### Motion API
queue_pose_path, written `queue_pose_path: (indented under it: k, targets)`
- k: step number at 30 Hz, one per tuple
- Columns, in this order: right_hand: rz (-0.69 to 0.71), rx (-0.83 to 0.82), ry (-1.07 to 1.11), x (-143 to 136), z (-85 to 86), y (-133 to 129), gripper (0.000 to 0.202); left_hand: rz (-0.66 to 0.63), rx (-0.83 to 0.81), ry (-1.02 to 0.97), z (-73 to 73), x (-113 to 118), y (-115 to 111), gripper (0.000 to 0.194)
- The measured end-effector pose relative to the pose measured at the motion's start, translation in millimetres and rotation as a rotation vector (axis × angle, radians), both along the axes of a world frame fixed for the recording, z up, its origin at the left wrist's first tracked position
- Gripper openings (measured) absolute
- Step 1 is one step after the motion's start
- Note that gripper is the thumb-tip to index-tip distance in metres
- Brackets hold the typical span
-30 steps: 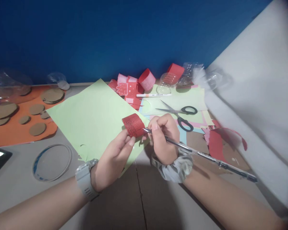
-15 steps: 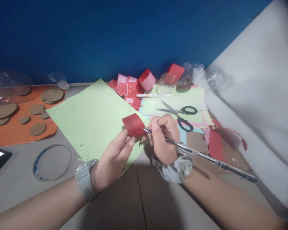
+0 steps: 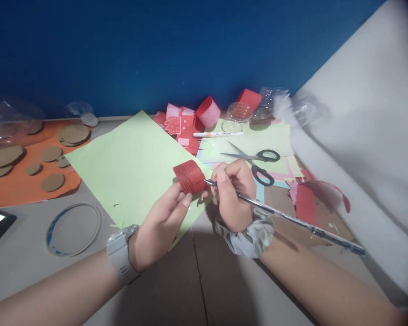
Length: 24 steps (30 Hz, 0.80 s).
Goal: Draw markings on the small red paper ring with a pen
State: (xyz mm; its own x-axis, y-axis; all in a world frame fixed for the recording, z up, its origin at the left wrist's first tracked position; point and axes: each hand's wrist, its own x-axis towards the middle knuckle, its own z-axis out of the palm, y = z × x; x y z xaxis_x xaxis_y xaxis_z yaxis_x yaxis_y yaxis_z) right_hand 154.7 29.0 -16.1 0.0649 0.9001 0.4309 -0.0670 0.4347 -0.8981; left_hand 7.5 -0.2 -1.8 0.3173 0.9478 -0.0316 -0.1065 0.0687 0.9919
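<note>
Pinched at its lower edge by my left hand [image 3: 165, 219] is a small red paper roll [image 3: 189, 176] with rows of dark marks drawn on it. My right hand [image 3: 236, 194] grips a slim clear-barrelled pen [image 3: 275, 210], and its tip sits at the roll's right edge; I cannot tell whether it touches. Below the roll lies a large light green sheet [image 3: 129, 158], partly covered by my left fingers. Black-handled scissors [image 3: 255, 158] rest open on papers beyond my right hand.
Several cardboard discs [image 3: 52, 182] lie on an orange sheet [image 3: 20, 194] at left, near an empty tape ring [image 3: 74, 229]. Red paper pieces [image 3: 187, 127], a white marker [image 3: 217, 134] and clear plastic cups [image 3: 238, 115] stand along the blue wall [image 3: 190, 54]. Red scraps [image 3: 306, 203] are at right.
The pen tip has shifted very slightly up along the red roll's edge. Both hands keep their holds, and the things around stay in place.
</note>
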Motion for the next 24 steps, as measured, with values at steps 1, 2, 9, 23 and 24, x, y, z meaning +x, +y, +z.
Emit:
queue_pose_path:
  k: [1, 2, 9, 23, 24]
  targets:
    - [0.0, -0.005, 0.002, 0.0, 0.0, 0.0, 0.021, 0.002, 0.001, 0.002, 0.0, 0.0, 0.1, 0.031]
    - [0.003, -0.006, 0.005, 0.1, -0.1, -0.1, 0.021, 0.003, -0.001, 0.001, -0.1, 0.0, 0.2, 0.031]
    - [0.007, -0.014, 0.016, 0.1, 0.1, 0.0, 0.021, -0.003, 0.013, 0.01, -0.1, 0.5, 0.6, 0.031]
    - [0.007, -0.057, 0.044, 0.0, 0.3, 0.6, 0.022, -0.004, 0.022, -0.004, 0.4, 0.3, -0.4, 0.03]
    - [0.008, -0.063, 0.054, -0.1, 0.3, 0.7, 0.022, -0.006, 0.026, -0.011, 0.4, 0.5, 0.0, 0.03]
